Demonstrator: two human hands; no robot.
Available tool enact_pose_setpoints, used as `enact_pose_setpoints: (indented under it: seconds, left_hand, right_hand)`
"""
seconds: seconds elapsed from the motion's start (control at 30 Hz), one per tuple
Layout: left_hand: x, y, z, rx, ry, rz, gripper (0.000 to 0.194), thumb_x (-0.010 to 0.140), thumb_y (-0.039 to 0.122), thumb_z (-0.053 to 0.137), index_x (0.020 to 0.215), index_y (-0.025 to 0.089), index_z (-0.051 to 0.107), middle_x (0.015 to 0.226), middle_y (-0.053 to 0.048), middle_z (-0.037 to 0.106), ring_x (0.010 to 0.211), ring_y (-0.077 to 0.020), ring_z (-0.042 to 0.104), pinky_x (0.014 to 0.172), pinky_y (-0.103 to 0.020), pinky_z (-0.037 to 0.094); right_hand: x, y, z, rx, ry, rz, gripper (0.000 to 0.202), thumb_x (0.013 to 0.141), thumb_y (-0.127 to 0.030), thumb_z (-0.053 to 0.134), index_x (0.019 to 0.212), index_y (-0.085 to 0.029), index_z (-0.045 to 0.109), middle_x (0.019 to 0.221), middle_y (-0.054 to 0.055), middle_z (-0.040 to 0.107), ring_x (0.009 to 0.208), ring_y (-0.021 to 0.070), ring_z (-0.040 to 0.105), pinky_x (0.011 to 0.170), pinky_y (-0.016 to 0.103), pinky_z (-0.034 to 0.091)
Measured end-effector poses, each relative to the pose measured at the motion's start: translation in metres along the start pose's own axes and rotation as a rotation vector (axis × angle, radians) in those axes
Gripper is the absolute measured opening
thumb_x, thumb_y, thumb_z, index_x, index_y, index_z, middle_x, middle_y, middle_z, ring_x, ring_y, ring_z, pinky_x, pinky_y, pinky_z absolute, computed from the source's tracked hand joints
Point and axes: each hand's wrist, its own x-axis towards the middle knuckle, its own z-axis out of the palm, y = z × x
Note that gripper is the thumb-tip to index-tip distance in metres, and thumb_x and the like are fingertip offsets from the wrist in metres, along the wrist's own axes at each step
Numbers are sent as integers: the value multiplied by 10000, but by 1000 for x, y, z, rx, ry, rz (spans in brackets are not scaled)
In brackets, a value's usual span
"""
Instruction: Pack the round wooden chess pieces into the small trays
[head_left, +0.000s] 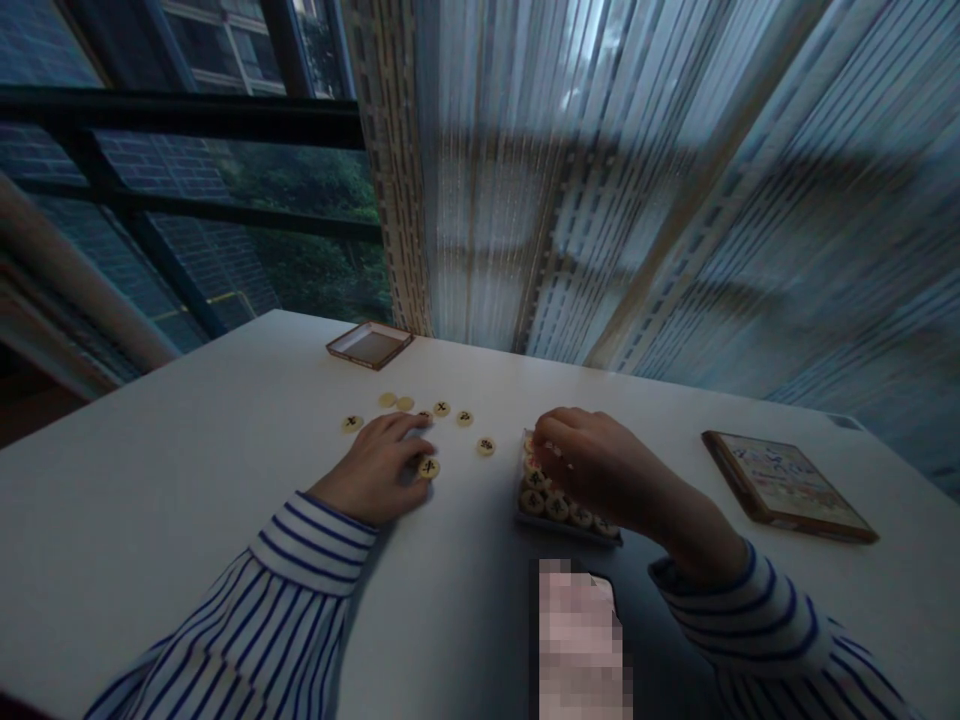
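Observation:
Several round, cream-coloured pieces with dark characters lie on the white table, among them one piece (pixel 442 408) beyond my left hand (pixel 390 465). Between the thumb and fingers of that hand is another piece (pixel 428 468). A clear box (pixel 570 530) holds rows of such pieces, with dark characters on those nearest me. My right hand (pixel 592 455) is over the box's far part, its fingers bent down and pressed together at the left side. Whatever its fingertips hold, if anything, is hidden.
An open, shallow tray-like lid (pixel 370 345) lies at the table's far left. To the right rests a flat box (pixel 791 485) with a printed top. A phone-like object (pixel 581 640), its surface pixelated, is at the near edge. Behind the white table (pixel 187 430) are a window and striped curtains.

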Motion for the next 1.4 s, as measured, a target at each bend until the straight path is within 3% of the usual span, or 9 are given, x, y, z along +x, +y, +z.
enact_pose_setpoints:
  seconds: [0.4,0.67,0.87,1.03,1.2,1.4]
  left_hand:
    - [1,-4,4,-39,38,37,273,672,256,591,909,182,705,1226,-129,557,1165,-323,446,975,-511,340]
    - [5,11,1,-218,297,144,247,715,211,547,941,149,627,969,-104,665,980,-230,571,895,-404,444]
    - [2,26,5,-324,317,53,293,734,262,572,1001,146,613,899,-79,690,818,-188,631,772,-314,494]
    - [3,48,8,-599,294,35,265,747,269,583,969,140,647,780,-49,694,706,-156,633,711,-277,503]
    - [4,62,15,-809,247,-54,294,713,267,630,981,155,668,729,-29,688,685,-159,625,708,-305,504]
    - [4,65,25,-1016,235,-134,325,687,272,664,992,160,656,829,-54,714,786,-189,647,780,-342,496]
  right_hand:
    - [-2,0,4,5,-22,-43,144,879,-210,423,867,-152,554,900,71,624,752,153,547,638,269,328]
    - [-2,1,5,34,-21,-50,149,881,-215,425,879,-148,557,899,83,621,776,152,545,664,271,342]
    - [-1,-1,5,37,-8,-54,145,867,-195,436,871,-144,572,874,84,627,737,152,543,644,280,350]
    - [-1,-4,2,198,6,-111,137,847,-154,459,856,-150,595,830,63,628,719,133,541,639,258,368]
    - [-6,-9,-4,421,-14,-122,164,808,-125,513,937,-150,610,792,44,635,666,112,544,607,229,390]
    - [-8,-8,-2,498,-5,-117,140,825,-183,541,940,-169,619,809,40,642,675,111,562,610,228,405]
